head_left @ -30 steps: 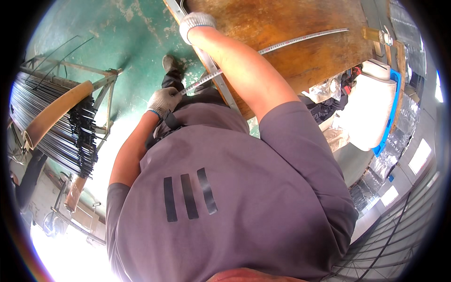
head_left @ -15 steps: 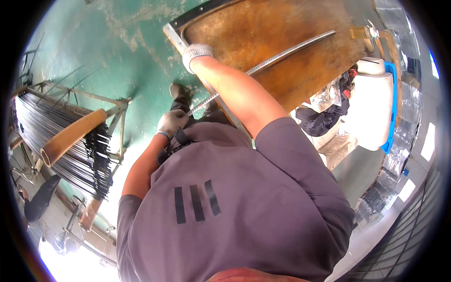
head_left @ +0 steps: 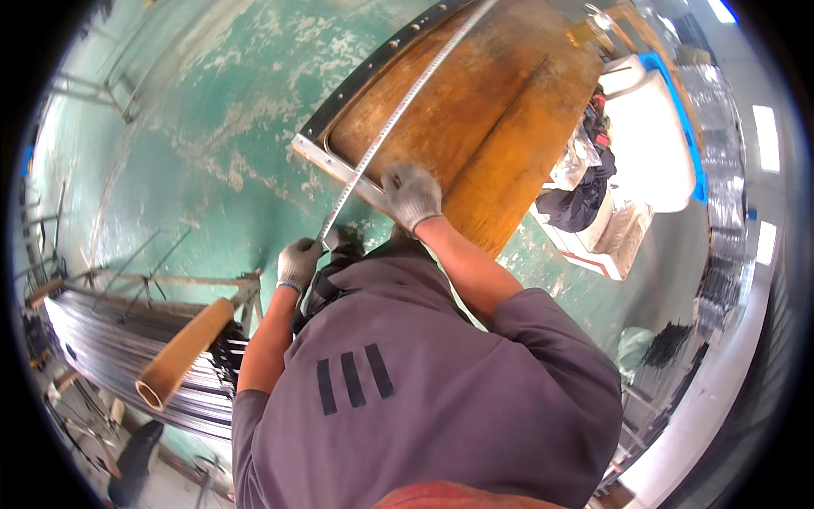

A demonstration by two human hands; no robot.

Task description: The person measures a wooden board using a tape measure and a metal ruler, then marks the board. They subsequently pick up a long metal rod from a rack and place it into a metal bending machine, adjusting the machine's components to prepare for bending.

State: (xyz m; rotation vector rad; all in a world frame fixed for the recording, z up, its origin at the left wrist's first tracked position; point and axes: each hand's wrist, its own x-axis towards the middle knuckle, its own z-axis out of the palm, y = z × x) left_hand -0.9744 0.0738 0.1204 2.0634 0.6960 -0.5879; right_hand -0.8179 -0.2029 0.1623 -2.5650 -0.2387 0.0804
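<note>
My left hand (head_left: 298, 262), in a pale knitted glove, is closed around the near end of a tape measure (head_left: 381, 134). Its extended blade slants up and right across the corner of a worn brown tabletop (head_left: 500, 64) and runs out of view at the top. My right hand (head_left: 411, 193), gloved too, is over the table's near edge, just right of the blade. Its fingers are curled and slightly blurred; what they hold, if anything, is hidden. A metal strip (head_left: 331, 161) edges the table there, and a dark rail (head_left: 373, 72) with bolts lines its left side.
At lower left, a rack holds a bundle of long thin rods (head_left: 110, 339), with a cardboard tube (head_left: 186, 352) across them. To the right of the table stands a white bin (head_left: 653, 140) with a blue rim, beside dark cloth (head_left: 577, 199). Green floor (head_left: 212, 127) shows scuffs.
The tape blade has swung from lying rightward across the table to pointing steeply away. My right hand has come back from the table's left corner toward me. The head view has shifted.
</note>
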